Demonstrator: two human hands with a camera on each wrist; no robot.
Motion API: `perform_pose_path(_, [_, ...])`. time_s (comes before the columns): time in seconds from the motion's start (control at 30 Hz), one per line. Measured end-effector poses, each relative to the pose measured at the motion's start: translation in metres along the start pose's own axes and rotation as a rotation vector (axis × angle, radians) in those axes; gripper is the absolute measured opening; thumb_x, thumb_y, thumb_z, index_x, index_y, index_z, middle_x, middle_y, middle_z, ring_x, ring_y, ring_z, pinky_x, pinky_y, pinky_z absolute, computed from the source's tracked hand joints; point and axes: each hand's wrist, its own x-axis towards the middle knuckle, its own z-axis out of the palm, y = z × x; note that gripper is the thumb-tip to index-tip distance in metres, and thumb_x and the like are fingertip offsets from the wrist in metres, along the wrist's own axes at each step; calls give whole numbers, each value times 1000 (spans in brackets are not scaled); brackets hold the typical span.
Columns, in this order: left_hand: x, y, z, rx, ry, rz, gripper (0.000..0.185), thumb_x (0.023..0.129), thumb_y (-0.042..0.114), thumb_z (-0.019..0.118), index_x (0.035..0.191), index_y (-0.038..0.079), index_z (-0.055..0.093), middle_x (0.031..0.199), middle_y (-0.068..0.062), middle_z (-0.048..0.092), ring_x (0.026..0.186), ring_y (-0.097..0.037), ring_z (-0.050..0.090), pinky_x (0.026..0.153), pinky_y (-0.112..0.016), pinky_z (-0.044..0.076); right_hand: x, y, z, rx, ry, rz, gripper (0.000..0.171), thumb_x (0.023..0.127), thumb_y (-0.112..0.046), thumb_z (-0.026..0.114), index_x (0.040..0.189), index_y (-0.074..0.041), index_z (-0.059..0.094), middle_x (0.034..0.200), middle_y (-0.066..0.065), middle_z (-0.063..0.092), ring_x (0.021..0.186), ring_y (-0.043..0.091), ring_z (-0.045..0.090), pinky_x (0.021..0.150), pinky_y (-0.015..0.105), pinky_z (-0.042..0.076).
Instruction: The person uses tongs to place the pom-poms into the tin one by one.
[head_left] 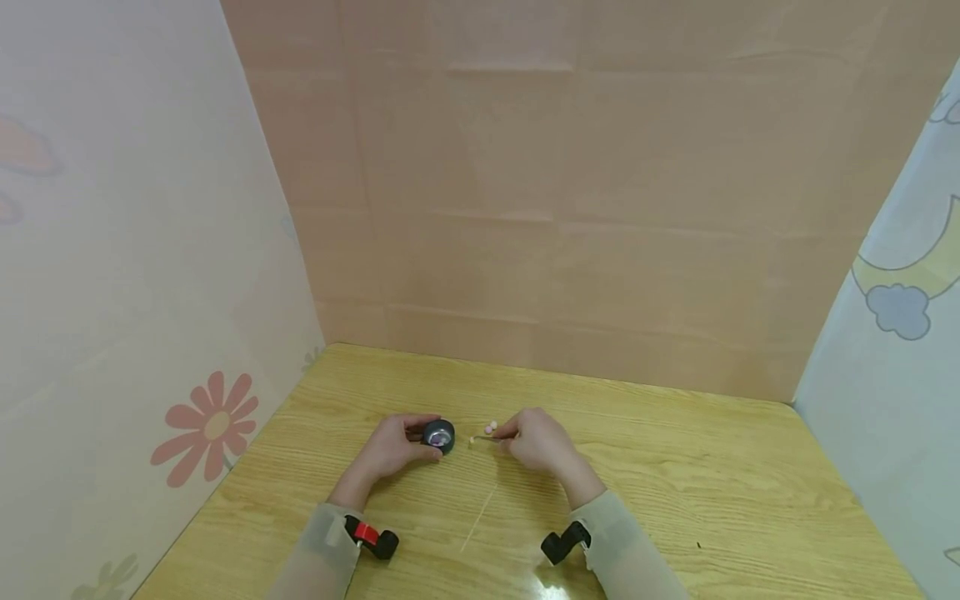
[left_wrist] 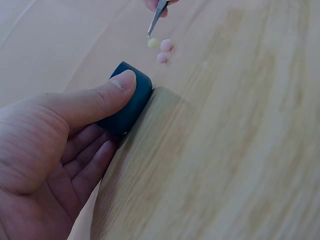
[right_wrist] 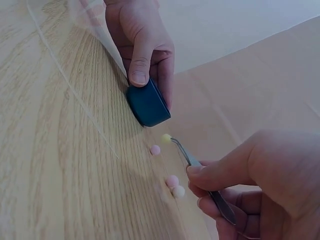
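My left hand (head_left: pixel 392 448) holds a small round dark teal cup (head_left: pixel 439 436) by its sides, thumb on the near side and fingers beyond. In the head view the cup's shiny opening shows, with something small and pale purple in it. My right hand (head_left: pixel 538 439) pinches metal tweezers (right_wrist: pixel 189 156) with a bent tip between thumb and fingers. At the tip sits a small yellow ball (right_wrist: pixel 166 138), just apart from the cup. A pink ball (right_wrist: pixel 155 149) lies close by on the table; another pink ball (right_wrist: pixel 172 181) and a whitish ball (right_wrist: pixel 178 191) touch nearer my right hand.
Both hands are over a wood-grain table (head_left: pixel 720 483). A plain tan sheet (head_left: pixel 562 208) rises behind it, with patterned panels left (head_left: pixel 135 292) and right (head_left: pixel 907 400). A tiny dark speck (head_left: pixel 699 545) lies on the right part of the table.
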Motion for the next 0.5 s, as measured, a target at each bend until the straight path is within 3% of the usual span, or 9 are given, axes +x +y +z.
perform_pose_path(0.2, [0,-1,0,2,-1,-3,59,84,15,94,139,10,73,131,-11,73,118,-29,71,100,-47,57,1,-1,0,42,20,15,18,99,-15,76,112,-20,87,115,3,80,66,13,55,57,31,42])
perform_pose_path(0.5, [0,-1,0,6,3,-3,59,84,16,94,139,10,73,131,-10,73,118,-28,71,101,-46,57,6,-8,7,33,111,-65,15,99,-16,78,111,-17,87,102,-2,79,81,9,65,68,34,53])
